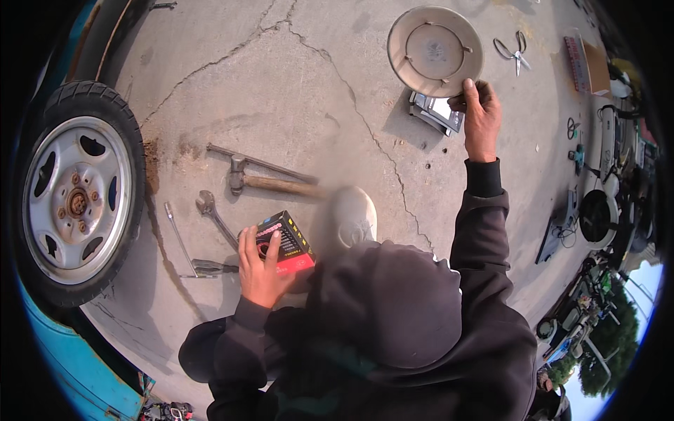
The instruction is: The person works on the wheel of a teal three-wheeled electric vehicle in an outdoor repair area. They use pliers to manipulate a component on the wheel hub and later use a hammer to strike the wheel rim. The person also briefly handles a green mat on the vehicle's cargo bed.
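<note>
Pinching one dish [435,50] at one o'clock with our nearly closed right hand [482,121], we grasp one box [292,243] at eight in our half-curled left hand [260,268]; one hammer [275,184] lies at ten.

Grey concrete ground [295,112] spreads below, split by 1 long, jagged crack [395,168] and stained rusty brown [152,168] toward the left. A teal vehicle body panel [63,344] curves along the lower left. Clutter [607,144] crowds the right rim, near a green tree [605,340] and bright sky [644,281]. Daylight casts soft shadows.
</note>
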`<state>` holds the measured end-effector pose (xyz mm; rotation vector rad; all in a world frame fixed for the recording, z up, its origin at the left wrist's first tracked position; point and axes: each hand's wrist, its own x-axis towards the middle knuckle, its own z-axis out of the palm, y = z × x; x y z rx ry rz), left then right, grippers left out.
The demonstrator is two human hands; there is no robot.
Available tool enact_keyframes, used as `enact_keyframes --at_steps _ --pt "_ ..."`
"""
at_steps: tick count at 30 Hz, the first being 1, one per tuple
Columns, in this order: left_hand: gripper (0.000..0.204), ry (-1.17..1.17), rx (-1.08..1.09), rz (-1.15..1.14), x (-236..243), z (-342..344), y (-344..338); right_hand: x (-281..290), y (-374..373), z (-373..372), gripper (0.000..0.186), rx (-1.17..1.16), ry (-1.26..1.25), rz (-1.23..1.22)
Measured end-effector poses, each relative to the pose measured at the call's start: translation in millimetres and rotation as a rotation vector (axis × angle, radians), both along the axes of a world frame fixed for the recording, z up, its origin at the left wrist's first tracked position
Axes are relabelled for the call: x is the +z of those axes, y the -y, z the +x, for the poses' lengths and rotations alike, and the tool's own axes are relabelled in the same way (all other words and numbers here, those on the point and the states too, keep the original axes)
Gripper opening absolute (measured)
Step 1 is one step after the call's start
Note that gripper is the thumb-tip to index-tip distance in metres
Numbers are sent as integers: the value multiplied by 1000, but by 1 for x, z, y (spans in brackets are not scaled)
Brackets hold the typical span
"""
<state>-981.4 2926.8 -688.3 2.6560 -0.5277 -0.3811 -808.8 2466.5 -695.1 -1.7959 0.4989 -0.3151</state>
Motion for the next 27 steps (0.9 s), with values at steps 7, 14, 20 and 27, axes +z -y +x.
enact_keyframes --at_steps 7,14,20,27 --pt "100 -114 -37 -3 -36 -10 5 -24 20 0 25 -34 -180 7" --pt "101 -165 -34 34 -56 -12 2 -124 -77 5 47 -79 -501 527" --pt "97 -201 -21 71 -90 -11 3 -148 -152 -9 33 556 -297 -835" --pt "79 -342 26 141 -75 -5 4 -167 -165 -2 19 566 -276 -938"
